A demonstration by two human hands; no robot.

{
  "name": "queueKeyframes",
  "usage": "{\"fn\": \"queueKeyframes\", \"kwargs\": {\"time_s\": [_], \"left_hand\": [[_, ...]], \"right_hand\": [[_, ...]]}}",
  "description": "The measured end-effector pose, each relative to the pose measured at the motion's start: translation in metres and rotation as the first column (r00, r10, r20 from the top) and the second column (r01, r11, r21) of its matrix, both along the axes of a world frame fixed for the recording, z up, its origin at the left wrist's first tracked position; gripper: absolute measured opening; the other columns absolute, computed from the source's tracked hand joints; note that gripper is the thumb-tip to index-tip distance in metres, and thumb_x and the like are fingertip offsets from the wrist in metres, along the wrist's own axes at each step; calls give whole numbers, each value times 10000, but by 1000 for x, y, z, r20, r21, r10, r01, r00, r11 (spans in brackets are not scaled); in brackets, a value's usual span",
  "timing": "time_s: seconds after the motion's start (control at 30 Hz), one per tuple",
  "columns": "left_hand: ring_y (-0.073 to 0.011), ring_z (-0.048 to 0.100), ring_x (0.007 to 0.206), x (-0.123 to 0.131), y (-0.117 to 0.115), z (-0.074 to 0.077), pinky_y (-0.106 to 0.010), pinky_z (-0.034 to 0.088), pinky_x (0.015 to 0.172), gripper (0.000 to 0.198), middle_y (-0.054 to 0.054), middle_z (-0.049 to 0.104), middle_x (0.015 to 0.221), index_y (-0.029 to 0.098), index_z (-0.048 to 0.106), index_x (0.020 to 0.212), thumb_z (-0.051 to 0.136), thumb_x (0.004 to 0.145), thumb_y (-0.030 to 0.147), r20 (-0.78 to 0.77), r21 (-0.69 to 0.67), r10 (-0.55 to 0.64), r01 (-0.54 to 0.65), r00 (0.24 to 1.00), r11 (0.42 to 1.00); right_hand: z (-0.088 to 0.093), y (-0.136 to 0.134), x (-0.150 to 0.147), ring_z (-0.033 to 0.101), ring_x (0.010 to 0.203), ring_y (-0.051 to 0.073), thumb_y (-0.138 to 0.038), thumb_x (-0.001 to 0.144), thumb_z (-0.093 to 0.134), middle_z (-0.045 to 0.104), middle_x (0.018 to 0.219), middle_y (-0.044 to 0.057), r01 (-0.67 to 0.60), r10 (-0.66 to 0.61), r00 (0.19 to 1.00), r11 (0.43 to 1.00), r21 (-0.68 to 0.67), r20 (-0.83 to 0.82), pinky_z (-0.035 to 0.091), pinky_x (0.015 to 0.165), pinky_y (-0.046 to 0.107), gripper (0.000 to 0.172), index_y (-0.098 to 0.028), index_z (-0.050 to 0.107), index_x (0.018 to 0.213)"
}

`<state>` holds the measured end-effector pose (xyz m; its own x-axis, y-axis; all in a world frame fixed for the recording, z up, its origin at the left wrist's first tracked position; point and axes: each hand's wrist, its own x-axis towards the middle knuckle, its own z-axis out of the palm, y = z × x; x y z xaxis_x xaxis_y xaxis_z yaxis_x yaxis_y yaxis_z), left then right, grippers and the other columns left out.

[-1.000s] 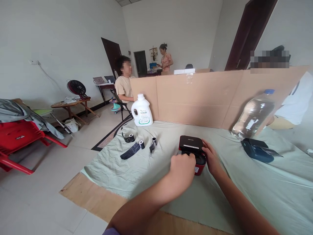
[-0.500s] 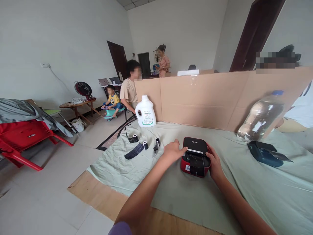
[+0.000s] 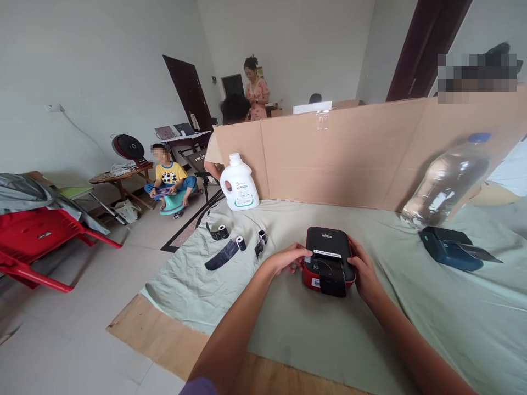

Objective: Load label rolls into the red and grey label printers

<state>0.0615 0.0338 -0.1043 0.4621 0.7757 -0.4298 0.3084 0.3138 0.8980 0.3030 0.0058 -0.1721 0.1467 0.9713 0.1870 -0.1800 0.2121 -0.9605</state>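
On the pale green cloth [image 3: 284, 323] sits a red-and-black label printer [image 3: 327, 240] with a strip of black label paper [image 3: 332, 280] hanging over its front. My left hand [image 3: 290, 258] is at the printer's left edge, its thumb on the top front corner and the other fingers curled at the side. Wrapped round the right side is my right hand [image 3: 364, 272], thumb on top. To the left lie three small rolls: a black roll [image 3: 223, 232], a roll [image 3: 240, 243] with a long dark strip unrolled, and another roll [image 3: 262, 237].
A cardboard partition [image 3: 329, 159] stands behind, with a white detergent jug [image 3: 241, 189] and a large clear bottle [image 3: 448, 178] before it. A dark blue device [image 3: 448, 252] lies right. Several people are beyond. A wooden board [image 3: 160, 329] shows under the cloth's near edge.
My left hand's fingers have curled in from a spread pose, beside the printer's left edge. My right hand stays on its right side. The child at left has moved nearer.
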Motion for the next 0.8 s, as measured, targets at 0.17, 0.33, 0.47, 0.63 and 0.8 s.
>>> {"fn": "queueKeyframes", "kwargs": {"time_s": [0.17,0.33,0.47,0.63,0.8], "left_hand": [[-153,603,815,0,-2,9,-219,399,560,429,-41,624,987,201,553,1092,608,801,512,-49,23,10,-9,999,1000],[-248,611,1093,7,-6,16,-267,490,732,380,-98,674,1166,173,649,1073,587,805,434,-54,94,40,-35,998,995],[-267,639,1124,26,-23,0,-355,471,974,345,-77,729,1159,170,705,1084,513,857,345,114,162,198,-215,974,963],[-255,626,1208,40,-44,-9,-363,456,1057,399,-63,702,1282,187,668,1238,493,907,326,352,64,383,-430,854,900],[-259,669,1144,15,-15,24,-382,465,1066,318,-48,757,1161,202,714,1125,537,907,353,371,50,471,-523,800,851]], "right_hand": [[8,-4,-5,424,1436,282,-310,789,579,538,1499,32,39,-42,995,998,40,85,343,1192,465,603,-299,556,1391],[13,-16,5,451,1418,303,-444,860,572,551,1486,64,111,-84,954,991,-80,287,348,1192,490,561,-267,566,1392],[5,-43,18,326,1501,284,-526,918,494,408,1600,3,-88,122,919,990,-108,374,286,1226,504,615,-340,445,1502],[3,-60,5,343,1491,302,-426,887,603,361,1620,49,-161,97,804,985,57,587,312,1218,518,808,-365,216,1593],[54,-16,-42,531,1338,326,-315,810,665,546,1458,101,-115,-94,743,958,264,663,440,1119,499,825,-296,296,1548]]}}
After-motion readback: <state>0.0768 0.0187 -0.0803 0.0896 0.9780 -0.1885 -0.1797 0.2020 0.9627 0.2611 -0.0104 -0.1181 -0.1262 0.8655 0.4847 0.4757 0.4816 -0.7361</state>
